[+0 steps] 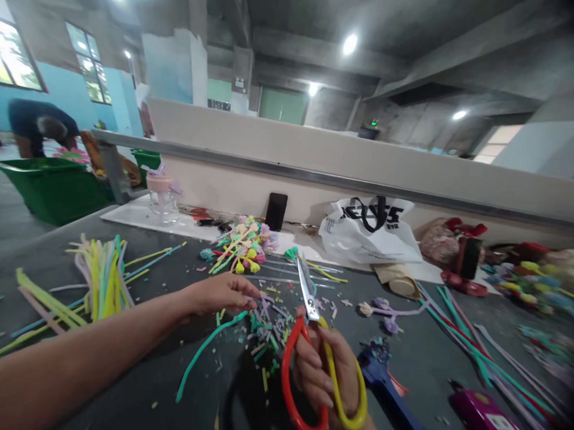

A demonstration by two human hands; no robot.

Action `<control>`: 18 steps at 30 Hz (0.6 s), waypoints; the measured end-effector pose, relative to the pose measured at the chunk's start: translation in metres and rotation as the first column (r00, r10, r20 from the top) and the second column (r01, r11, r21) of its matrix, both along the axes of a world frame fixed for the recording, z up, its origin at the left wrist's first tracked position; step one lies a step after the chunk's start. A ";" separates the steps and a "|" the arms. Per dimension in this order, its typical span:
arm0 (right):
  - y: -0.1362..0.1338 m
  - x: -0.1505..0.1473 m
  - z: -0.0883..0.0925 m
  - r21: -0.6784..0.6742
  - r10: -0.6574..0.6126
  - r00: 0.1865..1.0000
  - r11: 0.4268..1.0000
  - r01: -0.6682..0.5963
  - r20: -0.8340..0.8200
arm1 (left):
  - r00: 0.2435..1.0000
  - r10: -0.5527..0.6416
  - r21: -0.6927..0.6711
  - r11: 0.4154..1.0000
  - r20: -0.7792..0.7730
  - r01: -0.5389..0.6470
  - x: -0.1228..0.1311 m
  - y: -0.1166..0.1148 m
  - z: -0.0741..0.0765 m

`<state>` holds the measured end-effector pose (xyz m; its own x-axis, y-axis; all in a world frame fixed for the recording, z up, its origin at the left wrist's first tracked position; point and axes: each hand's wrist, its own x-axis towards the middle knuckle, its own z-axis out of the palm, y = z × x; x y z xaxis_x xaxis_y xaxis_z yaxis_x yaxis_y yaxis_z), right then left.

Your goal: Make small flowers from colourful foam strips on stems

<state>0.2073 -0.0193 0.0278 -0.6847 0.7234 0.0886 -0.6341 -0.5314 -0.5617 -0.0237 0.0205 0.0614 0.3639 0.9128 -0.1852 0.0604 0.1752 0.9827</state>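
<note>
My right hand (326,373) grips a pair of scissors (310,360) with one red and one yellow handle loop, blades closed and pointing away over the table. My left hand (223,292) reaches across from the left, fingers pinched together above a pile of cut pipe-cleaner bits (268,330). A green pipe cleaner (207,347) lies curved just below that hand; I cannot tell whether the fingertips hold its end. Finished pipe-cleaner flowers (246,245) lie in a heap farther back.
Bundles of coloured pipe cleaners lie at left (101,277) and right (475,353). A blue glue gun (385,381) and a magenta tool (487,419) sit near right. A white plastic bag (371,233), phone (276,210) and jar (162,198) stand behind. A person (38,128) bends over a green bin (52,188).
</note>
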 end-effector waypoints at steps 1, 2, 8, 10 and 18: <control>-0.001 -0.002 -0.001 0.000 -0.027 0.999 1.000 0.027 -0.037 | 0.999 0.002 0.051 0.999 -0.042 0.001 0.002 -0.002 0.001; -0.002 -0.003 -0.002 -0.004 -0.050 0.996 0.999 0.050 -0.077 | 0.997 0.019 0.104 0.995 -0.069 -0.012 0.005 -0.003 0.002; -0.002 0.001 -0.002 -0.119 -0.145 0.943 0.986 0.114 -0.300 | 0.946 0.237 0.365 0.920 -0.220 -0.145 0.022 -0.012 0.000; 0.001 0.005 0.000 -0.204 -0.189 0.912 0.972 0.120 -0.365 | 0.922 0.308 0.410 0.892 -0.236 -0.193 0.023 -0.017 -0.007; 0.014 0.016 0.005 -0.291 -0.359 0.848 0.922 0.256 -0.390 | 0.846 0.349 0.638 0.770 -0.402 -0.015 0.003 -0.049 -0.042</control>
<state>0.2235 -0.0057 0.0330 -0.3545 0.9255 0.1336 -0.9343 -0.3451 -0.0890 -0.0208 -0.0283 0.0196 0.1959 0.9288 0.3146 0.5717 -0.3689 0.7329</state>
